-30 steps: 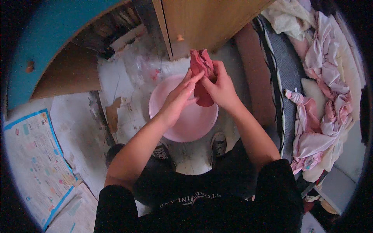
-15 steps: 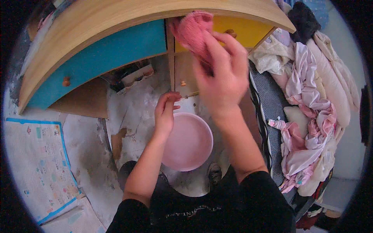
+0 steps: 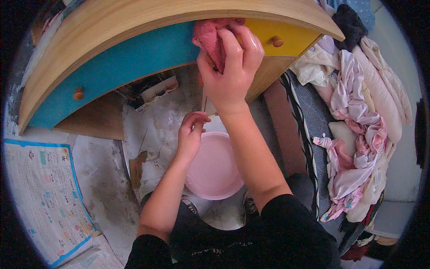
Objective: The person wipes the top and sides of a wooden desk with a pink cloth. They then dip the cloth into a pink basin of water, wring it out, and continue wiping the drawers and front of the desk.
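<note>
My right hand [image 3: 235,71] presses a damp-looking pink cloth [image 3: 209,41] against the front of a wooden desk, where a blue drawer front [image 3: 134,58] meets a yellow drawer front [image 3: 295,38]. Its fingers are bent over the cloth, and part of the cloth is hidden behind them. My left hand [image 3: 191,132] hangs lower down at the upper left rim of a round pink basin [image 3: 215,168]. Nothing shows in that hand; its fingers are loosely bent and apart. The basin stands on the floor between my feet.
Round wooden knobs [image 3: 78,93] stick out from the drawers. At the right, a heap of pink and white bedding [image 3: 354,112] lies on a grey mattress edge [image 3: 309,105]. A printed mat with a blue border [image 3: 47,193] covers the floor at the left. Under the desk sits a small box [image 3: 159,87].
My right hand has moved left and brought the cloth from above the desk edge down onto the drawer fronts. My left hand stays by the basin, slightly lower.
</note>
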Tool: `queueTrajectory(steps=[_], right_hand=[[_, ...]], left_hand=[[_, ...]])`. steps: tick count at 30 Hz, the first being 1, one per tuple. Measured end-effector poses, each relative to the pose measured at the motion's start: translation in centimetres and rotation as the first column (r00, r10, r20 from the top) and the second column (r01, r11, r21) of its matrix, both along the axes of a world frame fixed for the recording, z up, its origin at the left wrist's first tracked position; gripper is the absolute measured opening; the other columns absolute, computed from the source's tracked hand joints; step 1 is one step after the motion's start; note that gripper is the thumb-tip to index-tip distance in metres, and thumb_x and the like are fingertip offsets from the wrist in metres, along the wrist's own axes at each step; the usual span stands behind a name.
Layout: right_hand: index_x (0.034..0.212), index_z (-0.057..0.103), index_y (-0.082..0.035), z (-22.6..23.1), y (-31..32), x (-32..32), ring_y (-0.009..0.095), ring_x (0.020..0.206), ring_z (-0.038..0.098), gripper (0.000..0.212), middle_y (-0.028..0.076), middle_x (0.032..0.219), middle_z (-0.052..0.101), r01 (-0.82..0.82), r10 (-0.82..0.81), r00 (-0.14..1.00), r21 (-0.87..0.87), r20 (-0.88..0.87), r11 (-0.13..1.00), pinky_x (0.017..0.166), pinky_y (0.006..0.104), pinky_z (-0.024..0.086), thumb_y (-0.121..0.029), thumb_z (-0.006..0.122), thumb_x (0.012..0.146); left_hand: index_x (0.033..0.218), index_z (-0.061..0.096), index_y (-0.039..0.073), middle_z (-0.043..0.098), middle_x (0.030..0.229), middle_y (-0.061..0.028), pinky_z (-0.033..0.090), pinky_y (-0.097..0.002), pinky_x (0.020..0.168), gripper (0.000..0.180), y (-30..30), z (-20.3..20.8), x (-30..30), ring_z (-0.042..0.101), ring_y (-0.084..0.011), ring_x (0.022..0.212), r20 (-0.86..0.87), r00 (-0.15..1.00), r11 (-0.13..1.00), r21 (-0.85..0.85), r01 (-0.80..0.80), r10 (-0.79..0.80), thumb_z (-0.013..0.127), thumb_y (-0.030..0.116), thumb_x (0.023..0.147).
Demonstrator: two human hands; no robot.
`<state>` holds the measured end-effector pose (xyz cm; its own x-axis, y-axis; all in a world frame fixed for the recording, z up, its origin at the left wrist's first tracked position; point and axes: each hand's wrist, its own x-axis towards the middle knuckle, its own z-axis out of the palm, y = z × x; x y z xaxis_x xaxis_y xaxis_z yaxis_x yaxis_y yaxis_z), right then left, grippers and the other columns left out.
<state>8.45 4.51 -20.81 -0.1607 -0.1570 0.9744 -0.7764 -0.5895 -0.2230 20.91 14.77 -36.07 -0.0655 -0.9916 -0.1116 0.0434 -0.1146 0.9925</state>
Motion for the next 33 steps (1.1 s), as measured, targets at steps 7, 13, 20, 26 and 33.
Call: queueTrajectory(steps=[7,13,20,26,33], right_hand=[[0.133,0.067,-0.013,-2.8,3.0,-0.9,0.040,0.121,0.055,0.065,0.011,0.141,0.060,-0.029,0.055,0.995,0.281,-0.086,0.959,0.106,0.0497,0.047,-0.002,0.080,0.070],[0.138,0.069,-0.010,0.7,1.5,0.0,0.036,0.120,0.058,0.063,0.013,0.139,0.062,0.012,0.003,0.993,0.124,-0.119,0.992,0.104,0.0459,0.047,0.005,0.073,0.077],[0.138,0.067,-0.009,-2.7,4.2,-1.8,0.033,0.117,0.061,0.065,0.010,0.138,0.065,0.001,0.092,0.962,0.341,-0.256,0.940,0.104,0.0474,0.046,0.004,0.072,0.074],[0.135,0.068,-0.005,1.2,1.7,-1.2,0.037,0.121,0.059,0.057,0.015,0.139,0.065,-0.068,0.093,0.980,0.146,-0.177,0.987,0.106,0.0434,0.047,0.007,0.073,0.080],[0.134,0.069,-0.011,-6.3,3.9,-2.8,0.035,0.121,0.058,0.065,0.009,0.138,0.064,-0.067,0.164,0.959,0.378,-0.231,0.923,0.105,0.0484,0.046,0.003,0.078,0.071]], left_hand=[[0.112,0.070,0.006,0.066,0.123,-0.0034,0.056,-0.0335,0.087,0.021,-0.1,-1.2,1.4,0.067,-0.0167,0.108,-0.003,1.000,0.998,0.060,0.029,-0.028,0.053,0.018,0.109],[0.123,0.068,0.007,0.070,0.117,-0.0049,0.055,-0.0327,0.086,0.027,-0.3,-0.6,1.5,0.067,-0.0164,0.107,0.006,0.999,0.998,0.037,0.043,-0.044,0.047,0.015,0.109],[0.111,0.070,0.005,0.064,0.126,-0.0105,0.052,-0.0381,0.095,0.019,-1.2,0.9,3.6,0.063,-0.0281,0.115,0.225,0.953,0.962,-0.230,-0.149,0.201,0.059,0.003,0.095],[0.134,0.063,0.004,0.052,0.150,-0.0162,0.040,-0.0472,0.116,0.048,-1.6,6.0,4.6,0.047,-0.0350,0.142,0.439,0.690,0.674,-0.732,-0.098,0.576,0.060,-0.003,0.086],[0.160,0.042,0.004,0.025,0.172,-0.0232,0.020,-0.0572,0.127,0.072,-2.5,8.8,7.1,0.022,-0.0456,0.158,0.445,0.473,0.511,-0.860,-0.013,0.761,0.060,0.009,0.091]])
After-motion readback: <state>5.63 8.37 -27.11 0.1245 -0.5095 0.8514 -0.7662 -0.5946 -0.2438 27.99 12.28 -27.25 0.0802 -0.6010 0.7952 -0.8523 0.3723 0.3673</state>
